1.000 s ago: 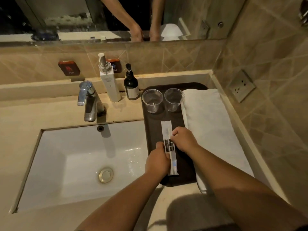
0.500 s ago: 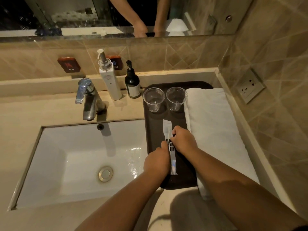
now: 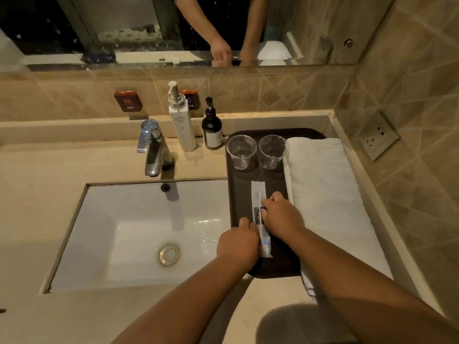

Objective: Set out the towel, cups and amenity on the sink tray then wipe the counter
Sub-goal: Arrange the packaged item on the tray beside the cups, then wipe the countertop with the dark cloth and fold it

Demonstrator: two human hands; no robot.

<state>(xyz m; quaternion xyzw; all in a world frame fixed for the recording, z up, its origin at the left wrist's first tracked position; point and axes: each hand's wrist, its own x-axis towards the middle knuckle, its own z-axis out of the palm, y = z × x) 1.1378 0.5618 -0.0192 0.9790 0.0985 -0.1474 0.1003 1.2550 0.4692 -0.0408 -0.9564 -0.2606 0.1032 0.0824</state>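
Observation:
A dark tray (image 3: 233, 189) lies on the counter right of the sink. Two clear plastic cups (image 3: 241, 151) (image 3: 273, 150) stand side by side at its far end. A folded white towel (image 3: 325, 194) covers the tray's right part. A long white amenity packet (image 3: 258, 194) lies lengthwise down the tray's middle. My left hand (image 3: 238, 244) pinches the packet's near part from the left. My right hand (image 3: 283, 217) grips its middle from the right. Both hands rest on the tray.
A white basin (image 3: 129, 234) with a round drain sits left of the tray, and a chrome faucet (image 3: 152, 147) behind it. A white pump bottle (image 3: 181, 125) and a dark pump bottle (image 3: 211, 130) stand by the back ledge. A wall socket (image 3: 377, 137) is on the right.
The packet and both hands have stayed almost in place on the tray; my fingers shifted slightly along the packet. The camera view tilted up a little.

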